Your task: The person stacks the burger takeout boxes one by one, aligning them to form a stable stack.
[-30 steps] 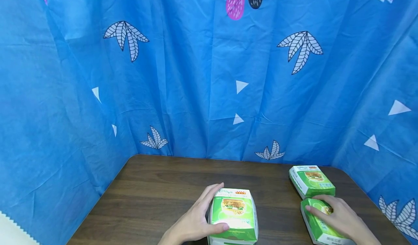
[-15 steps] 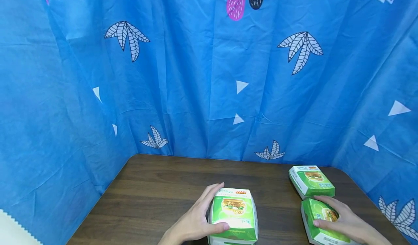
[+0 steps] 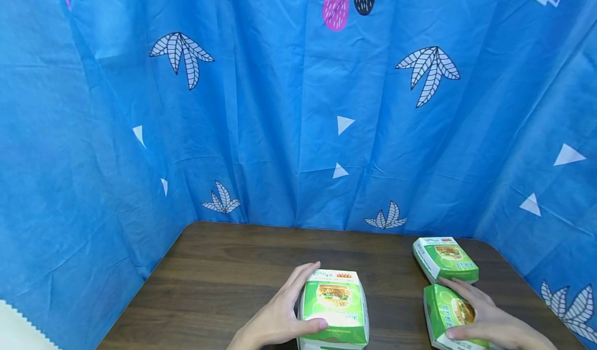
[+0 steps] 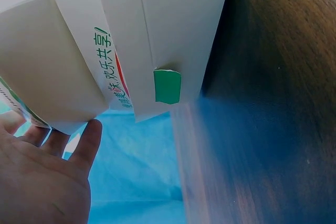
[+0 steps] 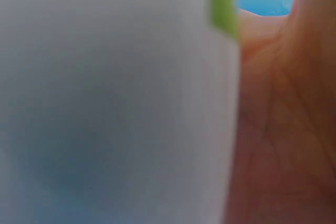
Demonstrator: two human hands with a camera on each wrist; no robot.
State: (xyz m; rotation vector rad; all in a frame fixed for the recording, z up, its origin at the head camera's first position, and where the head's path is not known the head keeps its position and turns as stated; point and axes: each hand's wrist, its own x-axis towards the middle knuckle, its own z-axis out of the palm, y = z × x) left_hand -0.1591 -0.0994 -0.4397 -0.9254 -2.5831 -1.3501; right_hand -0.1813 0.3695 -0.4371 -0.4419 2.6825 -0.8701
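Note:
A green-and-white burger box (image 3: 333, 306) with a burger picture on its lid stands at the table's front middle. My left hand (image 3: 282, 311) grips it from the left, thumb on the near side and fingers at the far left edge. The left wrist view shows the white side of the box (image 4: 173, 30) with a green tab, and my left fingers (image 4: 86, 142) touching it. At the right, my right hand (image 3: 487, 316) holds a second burger box (image 3: 443, 308), its thumb near the front and fingers at the far edge. That box's white side (image 5: 115, 77) fills most of the right wrist view, blurred.
A third burger box (image 3: 448, 259) lies at the table's back right, just behind the box in my right hand. All stand on a dark wooden table (image 3: 224, 272). A blue patterned curtain (image 3: 280, 106) encloses the back and both sides.
My right hand has shifted its grip on the right box, thumb moving toward the front. That box has turned a little and moved slightly left. My left hand and its box stay put.

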